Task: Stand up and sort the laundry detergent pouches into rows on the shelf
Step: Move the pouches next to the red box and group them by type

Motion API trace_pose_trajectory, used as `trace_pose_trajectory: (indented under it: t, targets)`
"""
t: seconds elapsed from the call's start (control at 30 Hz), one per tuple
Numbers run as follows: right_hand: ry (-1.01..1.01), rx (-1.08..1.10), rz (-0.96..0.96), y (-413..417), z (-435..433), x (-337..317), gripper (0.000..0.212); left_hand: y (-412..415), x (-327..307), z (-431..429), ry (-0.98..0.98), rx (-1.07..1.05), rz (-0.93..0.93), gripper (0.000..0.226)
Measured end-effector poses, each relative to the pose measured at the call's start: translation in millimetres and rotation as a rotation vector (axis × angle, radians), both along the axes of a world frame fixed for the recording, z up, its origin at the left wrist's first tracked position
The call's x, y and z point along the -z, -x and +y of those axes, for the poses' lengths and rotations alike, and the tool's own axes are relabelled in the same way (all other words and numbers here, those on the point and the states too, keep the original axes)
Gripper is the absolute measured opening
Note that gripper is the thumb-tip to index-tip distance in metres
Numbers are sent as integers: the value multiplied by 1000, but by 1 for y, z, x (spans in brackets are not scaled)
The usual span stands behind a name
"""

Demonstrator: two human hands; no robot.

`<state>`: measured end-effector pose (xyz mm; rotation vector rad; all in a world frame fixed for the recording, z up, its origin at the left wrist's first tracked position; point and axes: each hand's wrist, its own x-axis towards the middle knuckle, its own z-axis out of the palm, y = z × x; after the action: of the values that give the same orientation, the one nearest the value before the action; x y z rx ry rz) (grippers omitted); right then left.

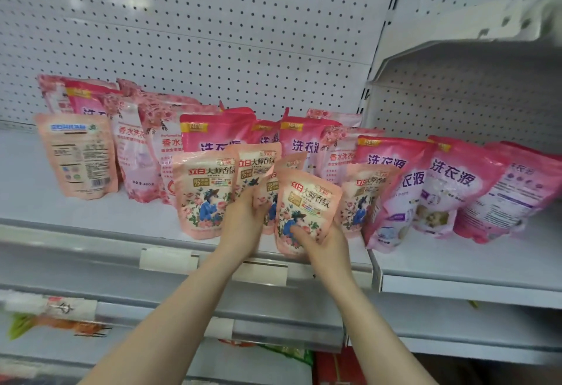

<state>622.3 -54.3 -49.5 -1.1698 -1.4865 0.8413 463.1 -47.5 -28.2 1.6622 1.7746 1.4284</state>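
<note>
Pouch (308,202) clamped in right hand (322,243); left hand (244,220) — just beside — seemingly pinches second pouch (269,185) (mostly hidden).

Single head-worn view, close, facing forward and slightly down at the shelf (91,211), wide-angle

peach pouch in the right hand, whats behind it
A second peach pouch, held by the left hand, shows only its left strip; the front pouch covers the rest. Farther back stands a bright pink pouch.
</note>
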Motion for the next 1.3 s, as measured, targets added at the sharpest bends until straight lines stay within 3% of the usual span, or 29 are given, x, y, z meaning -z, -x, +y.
trace_pose_trajectory:
  t: [0.03,0.13,0.23,0.4,0.5,0.7,0.97,1.3]
  targets:
    - [-3,8,27,-3,1,0,23,1,0,-1,-20,2,-23,8]
    - [-43,6,134,-14,5,-16,20,7,-6,-12,-142,-13,-92,28]
    - [-118,-27,291,-20,5,-48,24,16,-22,-29,-251,-25,-230,13]
    - [-90,-175,491,-6,3,-74,32,44,-35,-60,-272,-34,-393,19]
    - [-21,-264,472,19,1,-68,29,65,-30,-80,-247,-42,-587,18]
    - [5,-420,461,89,-10,-57,33,122,-21,-115,-277,-213,-686,10]
    - [-74,-535,354,203,-25,-59,31,226,-27,-141,-346,-308,-701,7]
    - [-13,-582,385,387,-45,-67,28,405,-45,-172,-365,-345,-622,11]
